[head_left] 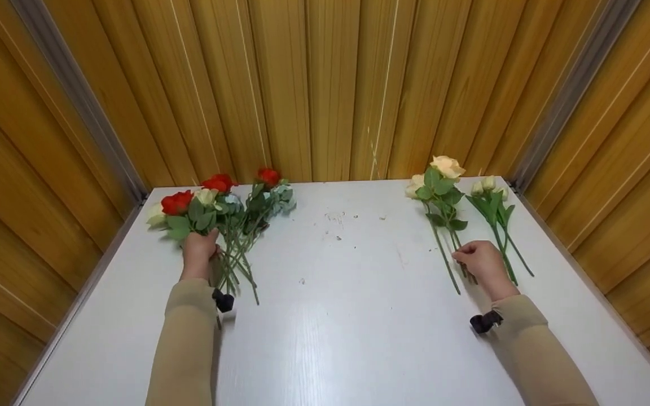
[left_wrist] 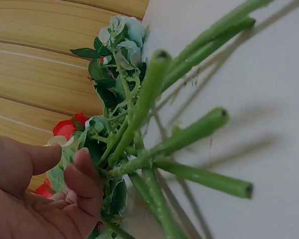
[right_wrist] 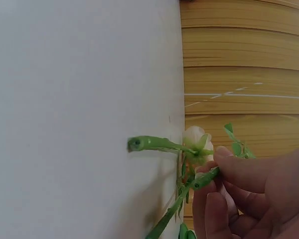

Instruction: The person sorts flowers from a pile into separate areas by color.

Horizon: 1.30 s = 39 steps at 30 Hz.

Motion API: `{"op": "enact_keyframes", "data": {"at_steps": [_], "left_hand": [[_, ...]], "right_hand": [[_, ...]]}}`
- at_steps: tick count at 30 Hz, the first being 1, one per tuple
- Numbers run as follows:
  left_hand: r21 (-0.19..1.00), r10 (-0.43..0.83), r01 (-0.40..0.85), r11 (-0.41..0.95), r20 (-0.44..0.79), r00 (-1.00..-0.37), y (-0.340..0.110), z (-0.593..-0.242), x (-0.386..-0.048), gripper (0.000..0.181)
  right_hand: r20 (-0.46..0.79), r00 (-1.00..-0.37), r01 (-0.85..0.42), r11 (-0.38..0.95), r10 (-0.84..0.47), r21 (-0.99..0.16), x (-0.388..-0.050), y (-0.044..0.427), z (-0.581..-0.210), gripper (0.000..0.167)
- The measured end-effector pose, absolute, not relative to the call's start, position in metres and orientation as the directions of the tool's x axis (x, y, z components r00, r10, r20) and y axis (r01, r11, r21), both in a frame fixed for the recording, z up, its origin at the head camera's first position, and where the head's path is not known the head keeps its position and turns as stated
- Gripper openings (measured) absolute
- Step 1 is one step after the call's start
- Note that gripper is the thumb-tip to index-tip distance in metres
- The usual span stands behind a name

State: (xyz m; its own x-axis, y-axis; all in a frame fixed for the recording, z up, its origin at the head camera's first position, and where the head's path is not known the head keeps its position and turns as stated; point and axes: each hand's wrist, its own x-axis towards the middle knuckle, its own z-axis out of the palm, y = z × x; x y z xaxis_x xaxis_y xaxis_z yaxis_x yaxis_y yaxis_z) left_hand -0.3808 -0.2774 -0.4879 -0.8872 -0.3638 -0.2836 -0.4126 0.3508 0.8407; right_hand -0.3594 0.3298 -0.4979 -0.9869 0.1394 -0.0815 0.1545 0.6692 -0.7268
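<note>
On the left of the white table (head_left: 325,338), my left hand (head_left: 199,248) is among the stems and leaves of a pile of flowers. In the left wrist view its thumb and bent index finger stand apart, beside several green stems (left_wrist: 189,134). Red roses (head_left: 177,203), cream blooms (head_left: 206,196) and pale blue flowers (head_left: 280,200) make up that pile. At the right, my right hand (head_left: 484,262) pinches a green stem (right_wrist: 207,178) between thumb and fingertips. This stem belongs to the peach roses (head_left: 447,167), which lie with their heads toward the back wall.
White tulips (head_left: 488,185) with long green stems lie to the right of the peach roses. Small dark scraps (head_left: 339,237) dot the middle of the table. Wood-patterned walls (head_left: 325,90) stand behind the table and on both sides.
</note>
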Motion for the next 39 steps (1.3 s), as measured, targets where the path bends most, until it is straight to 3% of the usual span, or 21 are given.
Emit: {"op": "enact_keyframes", "data": {"at_steps": [11,23,27,30,34,37,39], "left_hand": [[0.767,-0.417,-0.412,0.492,-0.208,-0.885,-0.284,-0.499,-0.387,0.039],[0.818,-0.495,-0.353,0.454,-0.098,-0.863,-0.286,-0.502,-0.386,0.022],[0.839,-0.507,-0.288,0.462,-0.017,-0.862,-0.282,-0.498,-0.385,0.025],[0.874,-0.526,-0.262,0.41,-0.008,-0.851,-0.28,-0.493,-0.387,0.031],[0.937,-0.526,-0.244,0.25,-0.08,-0.847,-0.277,-0.485,-0.385,0.017],[0.966,-0.509,-0.229,0.12,-0.138,-0.85,-0.273,-0.479,-0.381,0.035],[0.975,-0.506,-0.213,0.064,-0.152,-0.849,-0.271,-0.476,-0.38,0.036]], "right_hand": [[-0.124,-0.986,0.168,0.741,0.115,-0.651,-0.368,0.325,-0.506,0.02],[-0.113,-0.988,0.153,0.779,0.106,-0.608,-0.367,0.323,-0.505,0.024],[-0.131,-0.986,0.164,0.774,0.105,-0.612,-0.365,0.324,-0.505,0.026],[-0.127,-0.988,0.151,0.771,0.091,-0.619,-0.364,0.325,-0.503,0.028],[-0.115,-0.99,0.138,0.764,0.083,-0.63,-0.364,0.326,-0.504,0.029],[-0.107,-0.99,0.141,0.771,0.094,-0.621,-0.363,0.327,-0.503,0.032],[-0.094,-0.991,0.136,0.787,0.099,-0.602,-0.361,0.326,-0.501,0.036]]}}
